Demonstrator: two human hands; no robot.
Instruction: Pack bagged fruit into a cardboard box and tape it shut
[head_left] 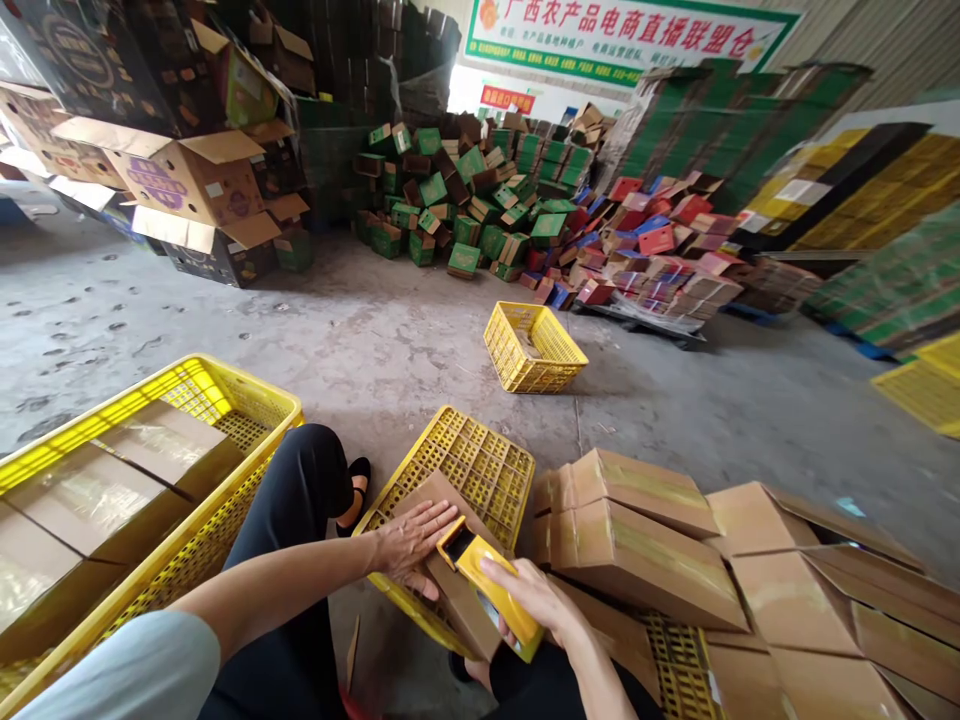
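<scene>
A brown cardboard box (471,610) lies tilted between my legs, on an upturned yellow plastic crate (487,470). My left hand (416,540) rests flat on the top of this box, fingers stretched out. In my right hand (536,597) is a yellow tape dispenser (491,580), gripped from above with its front end against the box, near my left fingertips. The tape itself is hard to make out. Just right of the crate stand stacked, taped cardboard boxes (645,540).
At left, a large yellow crate (285,410) holds several taped boxes (112,490). A smaller yellow crate (540,375) sits on the floor ahead. Behind it lie heaps of green boxes (465,260) and red and blue boxes (656,240). Open cartons (187,180) are stacked back left.
</scene>
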